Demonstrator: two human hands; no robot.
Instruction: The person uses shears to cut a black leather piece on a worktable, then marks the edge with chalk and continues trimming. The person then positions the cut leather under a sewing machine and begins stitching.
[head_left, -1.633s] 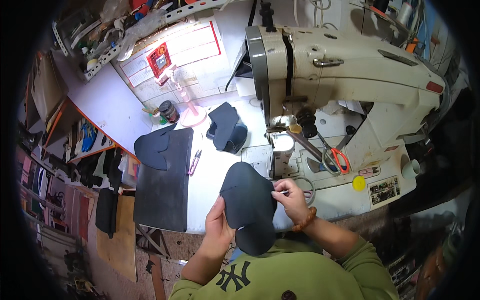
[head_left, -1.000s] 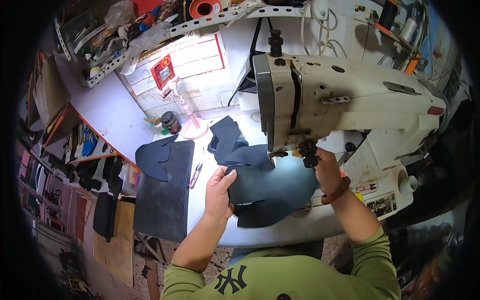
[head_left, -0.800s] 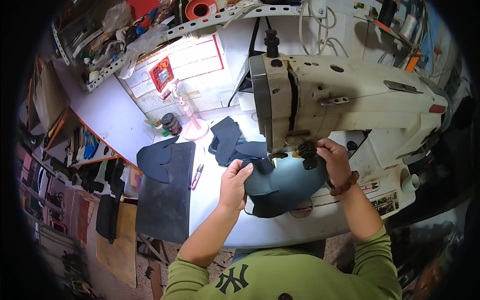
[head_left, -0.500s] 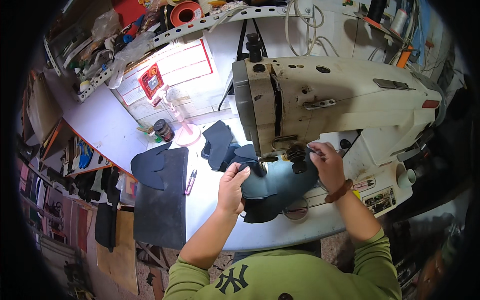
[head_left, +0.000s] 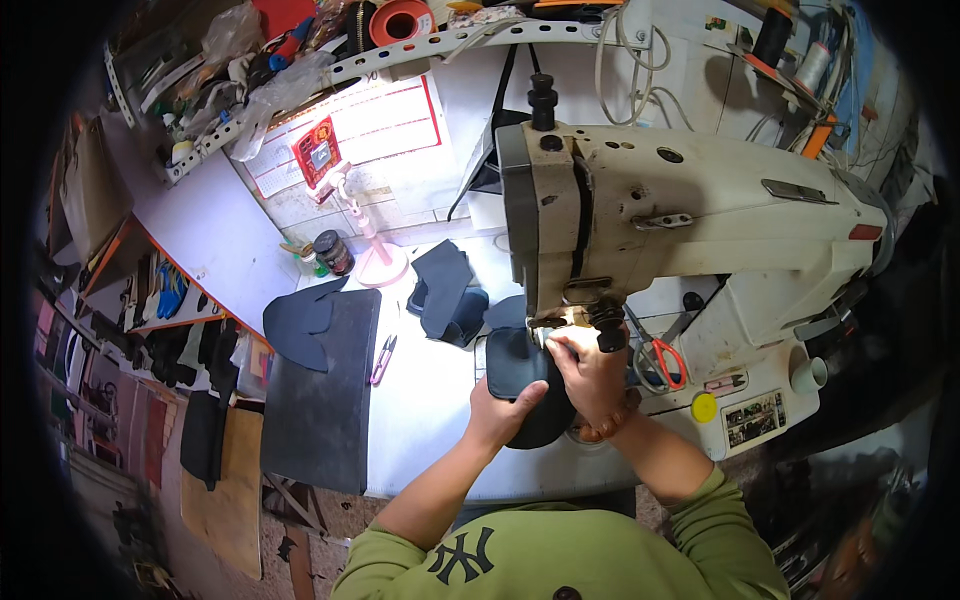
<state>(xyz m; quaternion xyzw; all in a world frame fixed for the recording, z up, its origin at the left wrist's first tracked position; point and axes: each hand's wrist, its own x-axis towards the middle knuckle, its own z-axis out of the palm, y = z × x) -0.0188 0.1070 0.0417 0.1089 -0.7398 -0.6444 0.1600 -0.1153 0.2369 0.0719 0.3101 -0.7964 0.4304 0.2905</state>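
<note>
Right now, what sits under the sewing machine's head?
Under the sewing machine head lies the dark piece, gripped by the left hand. The right hand covers the needle area.

- A white wall chart point(head_left: 370, 130) with red borders hangs at eleven o'clock.
- A small red card point(head_left: 315, 155) overlaps its left part.
- A rectangular picture sticker point(head_left: 755, 418) sits on the machine base at four o'clock, beside a round yellow label point(head_left: 704, 407).

Red-handled scissors point(head_left: 660, 358) lie at desk point(head_left: 420, 400) right side. Dark flat sheet point(head_left: 320, 400) at left edge; purple snips point(head_left: 382, 358) just beside it. Pink stand point(head_left: 375, 262) at back edge.
</note>
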